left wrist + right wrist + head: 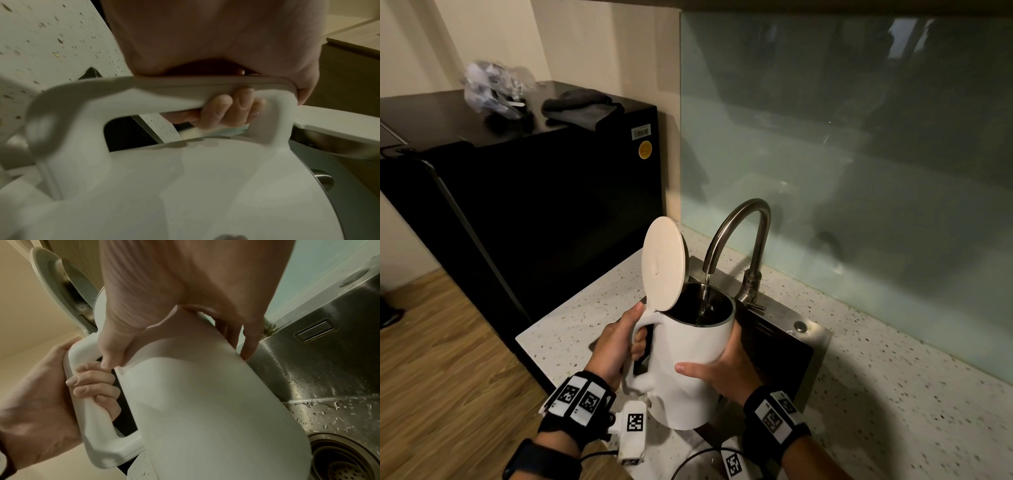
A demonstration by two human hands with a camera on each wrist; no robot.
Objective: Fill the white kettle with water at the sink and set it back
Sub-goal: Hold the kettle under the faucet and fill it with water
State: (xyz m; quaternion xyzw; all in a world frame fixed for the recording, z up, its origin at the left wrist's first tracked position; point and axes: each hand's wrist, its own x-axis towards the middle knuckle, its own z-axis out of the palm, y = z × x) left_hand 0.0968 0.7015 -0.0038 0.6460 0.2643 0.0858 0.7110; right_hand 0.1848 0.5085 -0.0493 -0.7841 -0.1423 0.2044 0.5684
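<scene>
Right now we have the white kettle (pixel 693 359) lifted over the sink (pixel 815 346), tipped a little away from us, so that its open mouth sits directly under the spout of the faucet (pixel 739 236) and the thin stream of water (pixel 706 291) falls inside rather than down the outer wall. Our left hand (pixel 616 346), at about nine o'clock from the kettle body, is clenched round the handle (pixel 82 386); in the right wrist view its fingers (pixel 92 382) curl fully through the loop, which we judge carries most of the weight. Our right hand (pixel 722 370), at about four o'clock, cups the smooth side of the body with the thumb across the front and the fingers wrapped behind, apparently to steady the tilt and share the load as the water adds weight. The lid (pixel 664 263) stands swung up at the handle side, toward eleven o'clock from the mouth, so it stays clear of the stream. Below the kettle the steel basin is beaded with drops and the drain (pixel 341 459) lies at about five o'clock in the right wrist view, so any spill would land there. How full the kettle is we cannot tell; the dark interior hides the level. Filling seems under way, with the return to the speckled counter (pixel 893 394) not yet done.
</scene>
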